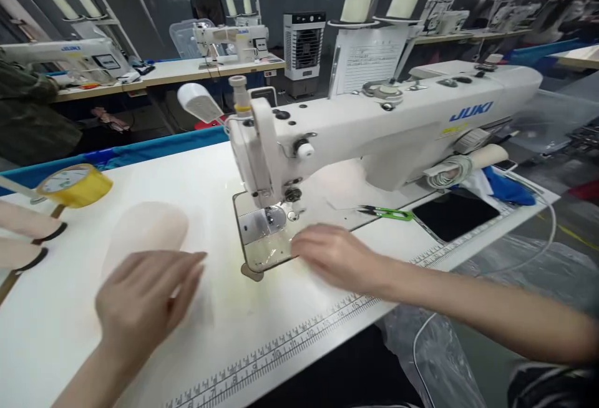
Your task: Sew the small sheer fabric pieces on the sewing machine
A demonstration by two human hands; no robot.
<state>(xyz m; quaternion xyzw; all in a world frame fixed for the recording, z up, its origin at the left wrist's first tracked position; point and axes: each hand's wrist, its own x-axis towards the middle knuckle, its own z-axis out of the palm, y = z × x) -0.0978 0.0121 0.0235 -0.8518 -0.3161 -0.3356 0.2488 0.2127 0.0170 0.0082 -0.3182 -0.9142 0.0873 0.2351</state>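
My left hand [140, 299] is over the left part of the white table, thumb and forefinger pressed together in a pinch. A pale pink rounded fabric piece [156, 224] lies just behind it, partly covered by the hand. My right hand [332, 255] is closed, fingers curled, at the front right corner of the needle plate [264, 252]. Whatever either hand pinches is too small or hidden to make out. Above the plate stands the head of a white JUKI sewing machine [262, 152]. Green-handled thread snips [393, 213] lie behind my right hand.
A yellow tape roll [82, 184] and thread cones [23, 224] are at the left. A dark-screened phone or tablet [456, 214] lies at the right. A printed ruler [281, 352] runs along the front edge. Behind are other sewing machines [234, 40] and an air cooler [304, 46].
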